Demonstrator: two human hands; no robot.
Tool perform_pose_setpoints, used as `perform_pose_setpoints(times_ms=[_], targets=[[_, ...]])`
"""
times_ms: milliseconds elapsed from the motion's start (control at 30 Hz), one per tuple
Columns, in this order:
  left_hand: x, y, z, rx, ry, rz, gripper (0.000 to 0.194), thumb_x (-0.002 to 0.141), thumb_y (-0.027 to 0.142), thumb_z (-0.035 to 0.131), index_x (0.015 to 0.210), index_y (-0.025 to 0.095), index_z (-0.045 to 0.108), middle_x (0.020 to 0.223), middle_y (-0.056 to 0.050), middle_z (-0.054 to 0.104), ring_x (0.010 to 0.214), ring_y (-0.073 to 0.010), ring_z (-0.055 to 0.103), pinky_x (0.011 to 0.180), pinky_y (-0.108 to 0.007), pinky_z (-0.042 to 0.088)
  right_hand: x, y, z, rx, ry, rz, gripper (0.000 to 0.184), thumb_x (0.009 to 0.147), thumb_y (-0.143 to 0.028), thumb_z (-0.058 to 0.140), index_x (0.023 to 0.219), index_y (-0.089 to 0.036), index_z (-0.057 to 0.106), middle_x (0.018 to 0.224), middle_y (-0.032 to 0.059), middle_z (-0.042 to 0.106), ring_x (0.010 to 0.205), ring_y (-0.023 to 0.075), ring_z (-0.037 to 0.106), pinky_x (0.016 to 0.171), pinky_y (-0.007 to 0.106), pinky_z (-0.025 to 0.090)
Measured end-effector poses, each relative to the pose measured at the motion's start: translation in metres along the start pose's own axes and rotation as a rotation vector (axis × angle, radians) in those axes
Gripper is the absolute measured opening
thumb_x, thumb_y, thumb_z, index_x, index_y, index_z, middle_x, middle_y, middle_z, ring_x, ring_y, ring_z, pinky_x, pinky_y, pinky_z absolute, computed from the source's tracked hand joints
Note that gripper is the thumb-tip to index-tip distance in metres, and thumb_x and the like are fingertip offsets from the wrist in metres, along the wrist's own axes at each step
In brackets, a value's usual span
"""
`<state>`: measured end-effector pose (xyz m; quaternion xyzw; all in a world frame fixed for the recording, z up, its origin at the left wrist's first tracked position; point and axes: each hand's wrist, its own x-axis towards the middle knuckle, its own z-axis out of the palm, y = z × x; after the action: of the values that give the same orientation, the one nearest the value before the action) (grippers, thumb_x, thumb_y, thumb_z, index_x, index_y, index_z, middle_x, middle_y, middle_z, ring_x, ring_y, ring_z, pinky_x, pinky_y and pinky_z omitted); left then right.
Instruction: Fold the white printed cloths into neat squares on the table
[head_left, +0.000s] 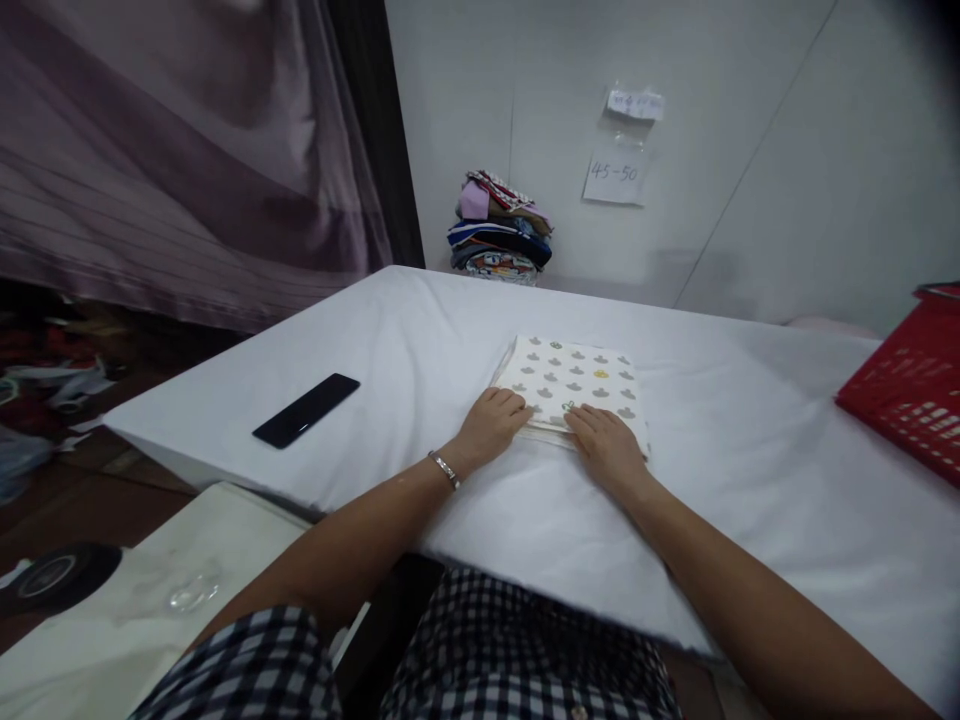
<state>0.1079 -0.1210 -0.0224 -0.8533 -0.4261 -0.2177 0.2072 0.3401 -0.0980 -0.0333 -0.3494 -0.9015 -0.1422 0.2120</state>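
White tabletop [420, 350]: bare surface left and right of the grip. Obstacles: black phone [307, 410], left; red basket [911, 385], far right.

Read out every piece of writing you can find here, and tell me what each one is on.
"45-50": handwritten on the lower white paper on the wall.
Upper paper strip: marks too small and blurred to read.
I can make out no other writing.

Both hands press down here: left hand [491, 425] on the near-left corner of the folded printed cloth [577, 375], right hand [606, 445] across its near edge, black smartphone [307, 410] lying left on the white sheet [420, 340].
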Motion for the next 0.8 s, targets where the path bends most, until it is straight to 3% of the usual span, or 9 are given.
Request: perform_pose_setpoints(times_ms=[200, 367, 500, 633, 800], targets=[[-0.005, -0.001, 0.002, -0.025, 0.022, -0.01, 0.016, 0.089, 0.016, 0.048, 0.097, 0.02, 0.062, 0.085, -0.003, 0.061, 0.084, -0.0157, 0.053, 0.074, -0.03, 0.04, 0.001, -0.006, -0.014, 0.071, -0.105, 0.05, 0.03, 0.09, -0.023, 0.045, 0.116, -0.016, 0.059, 0.122, 0.0112, 0.06, 0.116, 0.0258, 0.052, 0.096, 0.041, 0.04], [-0.004, 0.002, 0.001, -0.067, -0.009, -0.082, 0.017, 0.087, 0.014, 0.049, 0.096, 0.02, 0.062, 0.086, -0.003, 0.061, 0.083, -0.0163, 0.054, 0.073, -0.03, 0.04, 0.036, -0.001, -0.027, 0.231, -0.222, 0.06, 0.05, 0.092, -0.046, 0.038, 0.132, -0.017, 0.046, 0.141, 0.0125, 0.042, 0.133, 0.0274, 0.032, 0.104, 0.047, 0.03], [-0.003, 0.003, -0.004, -0.112, -0.069, -0.132, 0.018, 0.086, 0.011, 0.048, 0.093, 0.02, 0.062, 0.086, -0.003, 0.06, 0.084, -0.0164, 0.053, 0.073, -0.03, 0.04, 0.071, 0.014, -0.008, 0.308, -0.416, 0.077, 0.06, 0.093, -0.053, 0.027, 0.141, -0.019, 0.033, 0.15, 0.0113, 0.024, 0.139, 0.0255, 0.015, 0.109, 0.05, 0.018], [-0.003, 0.004, -0.008, -0.181, -0.115, -0.204, 0.02, 0.081, 0.008, 0.049, 0.091, 0.021, 0.061, 0.088, -0.002, 0.059, 0.084, -0.0163, 0.051, 0.074, -0.03, 0.039, 0.083, 0.026, 0.011, 0.298, -0.641, 0.15, 0.072, 0.089, -0.062, 0.022, 0.145, -0.017, 0.025, 0.153, 0.0093, 0.013, 0.14, 0.0263, 0.007, 0.111, 0.049, 0.008], [-0.002, 0.005, -0.005, -0.23, -0.106, -0.271, 0.022, 0.072, 0.008, 0.052, 0.088, 0.02, 0.06, 0.09, -0.004, 0.058, 0.087, -0.0183, 0.05, 0.075, -0.032, 0.038, 0.101, 0.034, 0.012, 0.317, -0.64, 0.15, 0.072, 0.088, -0.063, 0.021, 0.144, -0.018, 0.029, 0.152, 0.0097, 0.017, 0.14, 0.0261, 0.011, 0.111, 0.047, 0.014]])
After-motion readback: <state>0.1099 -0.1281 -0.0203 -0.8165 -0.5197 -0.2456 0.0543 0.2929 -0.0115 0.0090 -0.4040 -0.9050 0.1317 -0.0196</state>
